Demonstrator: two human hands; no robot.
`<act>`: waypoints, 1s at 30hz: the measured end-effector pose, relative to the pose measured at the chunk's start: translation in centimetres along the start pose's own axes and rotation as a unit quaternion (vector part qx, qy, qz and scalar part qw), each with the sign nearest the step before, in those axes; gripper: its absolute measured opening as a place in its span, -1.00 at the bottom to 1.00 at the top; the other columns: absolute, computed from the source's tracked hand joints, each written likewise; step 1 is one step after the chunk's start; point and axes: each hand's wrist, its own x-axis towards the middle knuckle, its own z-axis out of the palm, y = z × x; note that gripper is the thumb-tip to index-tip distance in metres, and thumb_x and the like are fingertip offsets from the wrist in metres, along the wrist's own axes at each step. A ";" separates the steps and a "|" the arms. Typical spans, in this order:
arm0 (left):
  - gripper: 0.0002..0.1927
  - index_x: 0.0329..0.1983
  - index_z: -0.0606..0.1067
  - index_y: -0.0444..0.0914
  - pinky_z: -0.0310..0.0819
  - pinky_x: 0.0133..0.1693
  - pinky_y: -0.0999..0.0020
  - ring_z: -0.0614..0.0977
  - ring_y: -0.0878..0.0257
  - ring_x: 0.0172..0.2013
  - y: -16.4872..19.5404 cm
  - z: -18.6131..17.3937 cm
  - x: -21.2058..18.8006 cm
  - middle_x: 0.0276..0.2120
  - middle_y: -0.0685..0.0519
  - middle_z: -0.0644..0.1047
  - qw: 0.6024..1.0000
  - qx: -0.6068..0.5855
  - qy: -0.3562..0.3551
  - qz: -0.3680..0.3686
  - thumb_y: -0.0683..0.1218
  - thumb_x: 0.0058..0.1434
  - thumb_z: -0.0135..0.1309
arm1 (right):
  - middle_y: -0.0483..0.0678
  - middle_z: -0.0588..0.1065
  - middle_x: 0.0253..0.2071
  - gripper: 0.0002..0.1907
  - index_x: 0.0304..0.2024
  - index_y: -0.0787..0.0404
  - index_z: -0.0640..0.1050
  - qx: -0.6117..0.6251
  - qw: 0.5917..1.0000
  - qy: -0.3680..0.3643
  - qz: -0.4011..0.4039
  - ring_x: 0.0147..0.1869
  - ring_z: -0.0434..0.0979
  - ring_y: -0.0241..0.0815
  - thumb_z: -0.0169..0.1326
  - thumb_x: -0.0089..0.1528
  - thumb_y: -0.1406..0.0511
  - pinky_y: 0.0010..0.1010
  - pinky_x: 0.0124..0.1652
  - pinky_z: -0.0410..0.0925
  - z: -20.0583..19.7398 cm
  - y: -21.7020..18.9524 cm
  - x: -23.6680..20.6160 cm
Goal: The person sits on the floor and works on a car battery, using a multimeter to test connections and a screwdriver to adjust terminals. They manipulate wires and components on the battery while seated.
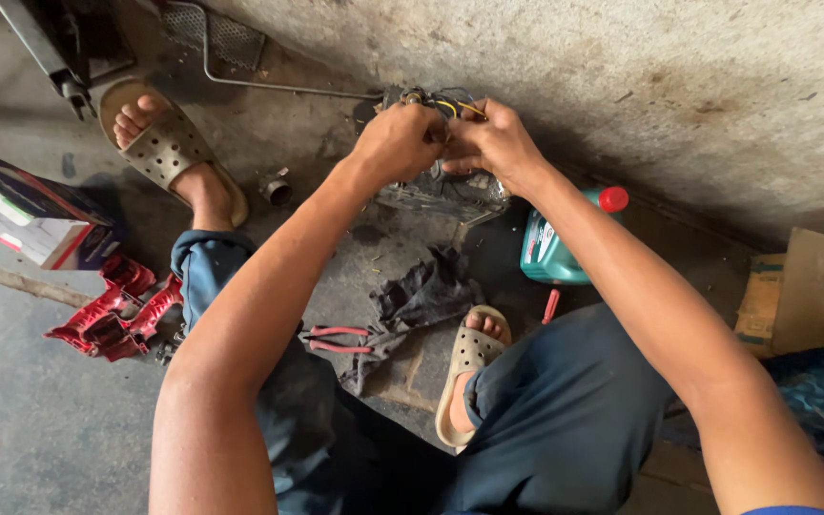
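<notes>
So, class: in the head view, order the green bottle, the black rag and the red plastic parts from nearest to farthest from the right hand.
From the right hand:
1. Green bottle, just below it, by the wall.
2. Black rag, on the floor between the feet.
3. Red plastic parts, far left.

At the top centre of the frame both hands meet on a metal part that sits on the floor against the wall, the left hand just left of the right hand, touching. A bottle lies right of the part. Below it, mid-frame, a rag lies between the feet, with pliers at its lower left. A box sits at the left edge, plastic parts just below it, and cardboard at the right edge.
</notes>
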 end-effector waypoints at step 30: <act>-0.88 -0.18 0.60 -0.21 0.53 -0.15 -0.02 0.65 -0.16 -0.23 -8.3 0.3 -2.7 -0.29 -0.13 0.64 0.997 0.056 0.018 -0.040 -0.09 0.25 0.17 | 0.03 0.65 -0.22 -0.71 -0.14 0.16 0.67 -0.627 0.779 -0.004 -0.017 -0.12 0.65 0.03 0.16 0.08 0.30 -0.17 -0.08 0.46 -9.0 4.2 -0.8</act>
